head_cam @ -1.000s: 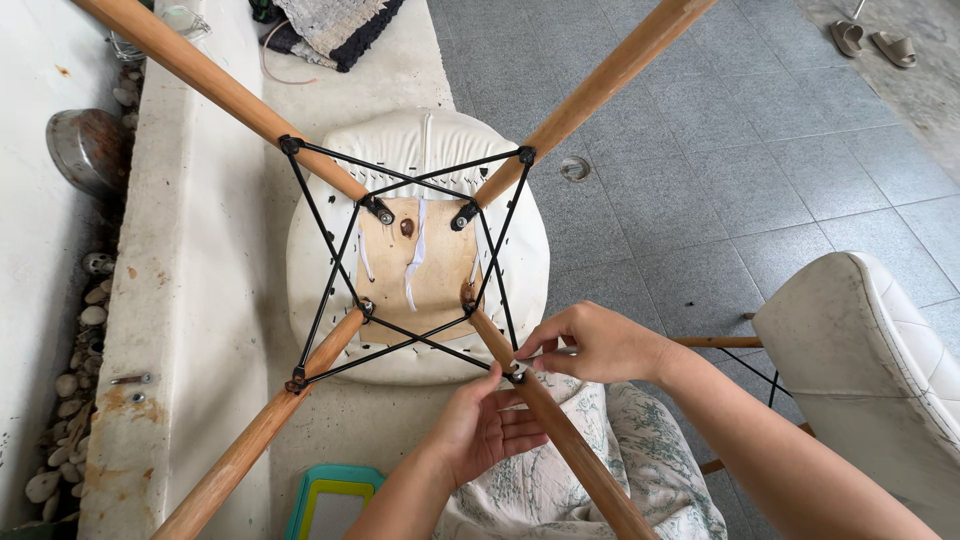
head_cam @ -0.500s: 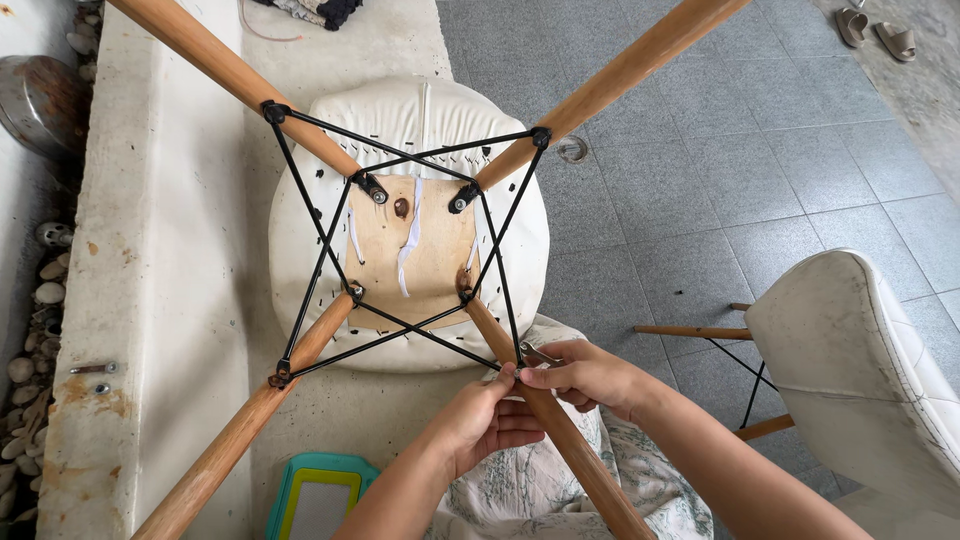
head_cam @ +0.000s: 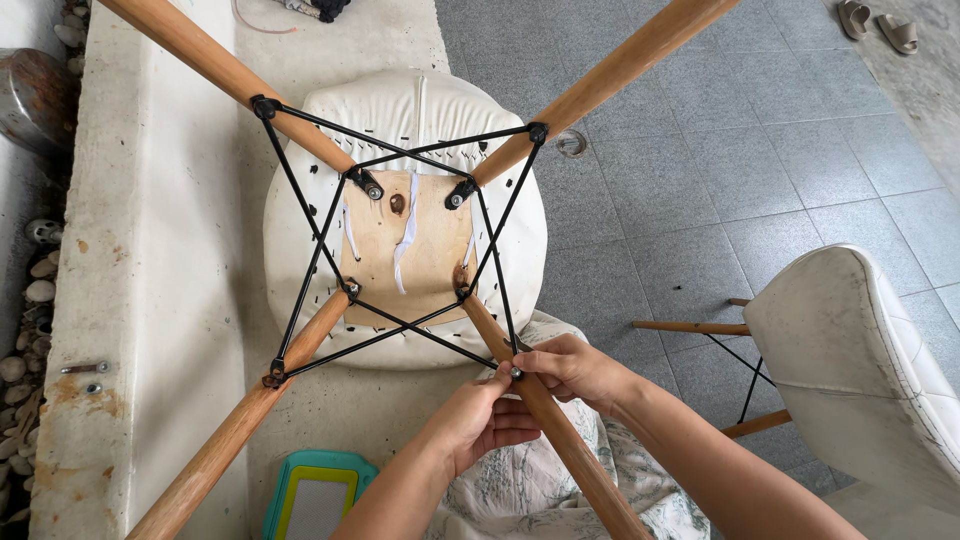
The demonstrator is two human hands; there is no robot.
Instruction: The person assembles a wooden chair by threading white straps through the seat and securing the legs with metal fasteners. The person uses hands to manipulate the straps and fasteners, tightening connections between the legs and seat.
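An upturned white padded chair [head_cam: 400,110] lies seat-down on a concrete ledge, its wooden legs pointing up at me. Black wire braces [head_cam: 300,210] link the legs around a bare wooden seat plate [head_cam: 405,250]. My left hand [head_cam: 480,420] and my right hand [head_cam: 570,370] meet at the near right leg [head_cam: 560,440], fingers pinched at the small bolt where the black brace joins it. What the fingertips hold is too small to tell.
A second white chair [head_cam: 860,360] stands upright on the grey tiled floor at right. A teal and yellow tray [head_cam: 315,495] lies near the ledge's front. Patterned cloth [head_cam: 530,490] sits under my arms. Loose bolts [head_cam: 85,370] rest at the ledge's left; sandals [head_cam: 880,25] lie far right.
The view has shifted, so the chair sits lower and nearer in frame. My right hand has drawn in from the side, and both hands now pinch the brace joint.
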